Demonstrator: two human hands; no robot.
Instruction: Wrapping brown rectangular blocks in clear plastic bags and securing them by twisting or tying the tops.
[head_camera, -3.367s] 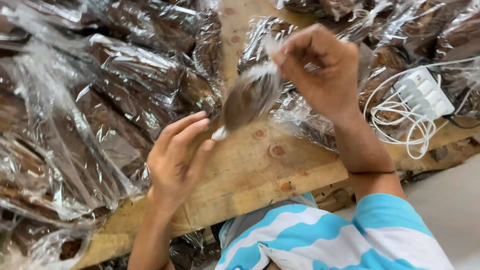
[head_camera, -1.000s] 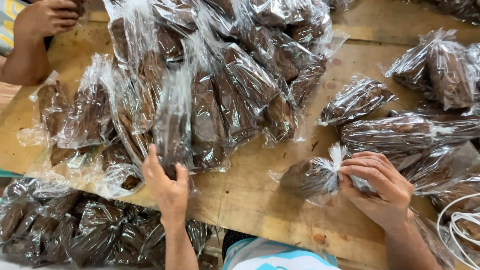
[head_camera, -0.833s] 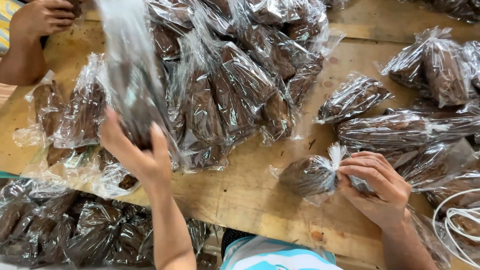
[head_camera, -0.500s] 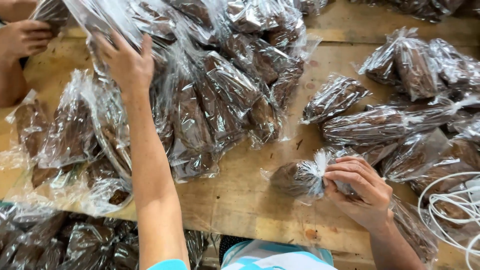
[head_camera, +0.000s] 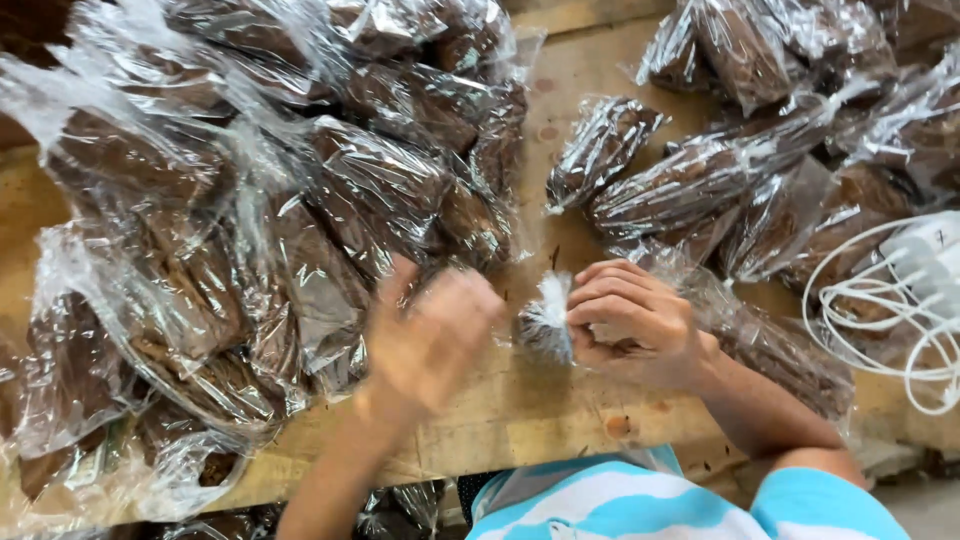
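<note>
- Fingers (head_camera: 618, 300) of the right hand (head_camera: 640, 325) are clenched around the gathered neck of a small clear plastic bag of dark brown material (head_camera: 545, 330), whose twisted, frayed top stands up white just left of the knuckles.
- That bag sits low over the bare wooden tabletop (head_camera: 560, 410), near the front edge, directly ahead of the person's blue-and-white striped shirt (head_camera: 640, 500).
- Left hand (head_camera: 430, 340) is motion-blurred just left of the bag; its fingers look spread and appear to hold nothing, though the blur makes this uncertain.
- Judged done: a large heap of filled clear plastic bags of brown material (head_camera: 270, 220) lies to the left, and a second group of filled bags (head_camera: 720, 170) lies to the right and rear.
- Judged in hand: the one bag in the right hand has its neck bunched; whether it is tied cannot be told.
- Judged left: closing off this bag and setting it with one of the heaps. No empty bags or loose material can be made out.
- White coiled cable with a white block (head_camera: 900, 300) lies at the right edge, apart from the work.
</note>
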